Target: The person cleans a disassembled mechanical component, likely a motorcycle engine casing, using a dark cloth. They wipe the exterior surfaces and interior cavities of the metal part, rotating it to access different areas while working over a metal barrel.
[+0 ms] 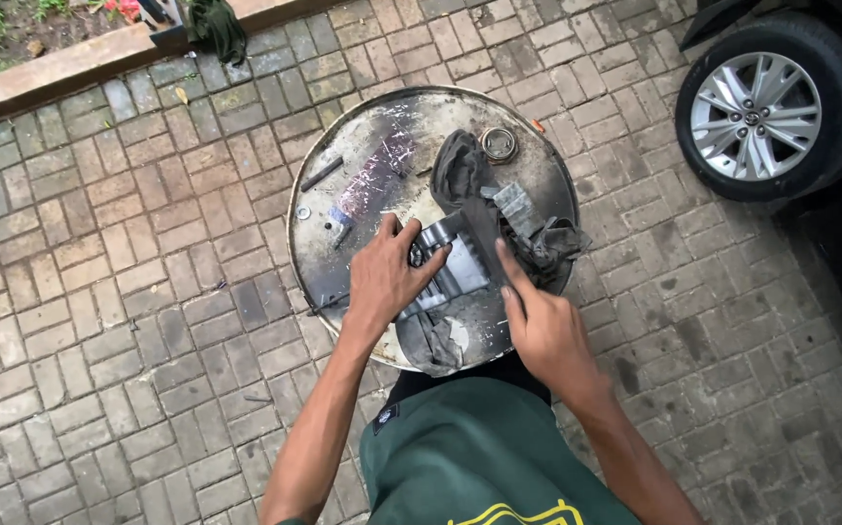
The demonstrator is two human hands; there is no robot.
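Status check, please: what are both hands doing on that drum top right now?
Left hand pressing down on grey metal part. Right hand fingering dark rag beside it. Loose bolts lie left, clear of the hands.

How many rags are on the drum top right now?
2. One dark rag is draped across the far right of the drum top; another lies at the near edge below the left hand. More may be hidden under the hands.
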